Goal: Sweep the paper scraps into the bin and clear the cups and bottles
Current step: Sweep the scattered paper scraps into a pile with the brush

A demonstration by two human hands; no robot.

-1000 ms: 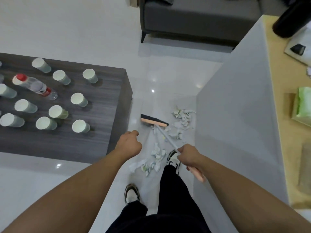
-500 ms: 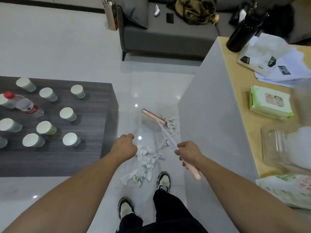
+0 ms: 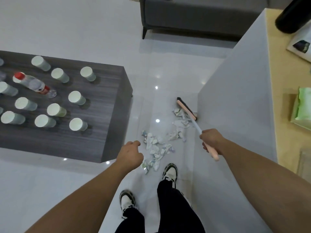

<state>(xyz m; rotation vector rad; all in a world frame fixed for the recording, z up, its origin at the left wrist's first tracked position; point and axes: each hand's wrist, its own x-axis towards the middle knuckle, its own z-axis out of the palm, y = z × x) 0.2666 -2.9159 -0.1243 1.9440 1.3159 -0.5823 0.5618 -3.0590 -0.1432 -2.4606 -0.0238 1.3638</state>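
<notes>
**A:** From the head camera, which step is this?

**B:** The sweeping, I'd judge. The right hand (image 3: pixel 210 140) is curled round the pink handle of the broom (image 3: pixel 195 121), whose head sits on the floor just beside the base of the white counter wall (image 3: pixel 235 106), touching the far end of the paper scraps (image 3: pixel 161 143). The left hand (image 3: pixel 130 156) is loosely fisted and holds nothing.

**A:** Where do the scraps lie?

**B:** In a trail on the floor between the dark table's near right corner and the counter, running down to the shoes (image 3: pixel 170 171).

**A:** And the cups and bottles?

**B:** Untouched: the cups (image 3: pixel 78 124) and a red-capped bottle (image 3: pixel 33 84) stand across the table (image 3: pixel 107 118).

**A:** Next?

**B:** Probably a pull gathering the far scraps toward the near heap. No bin is in view.
</notes>
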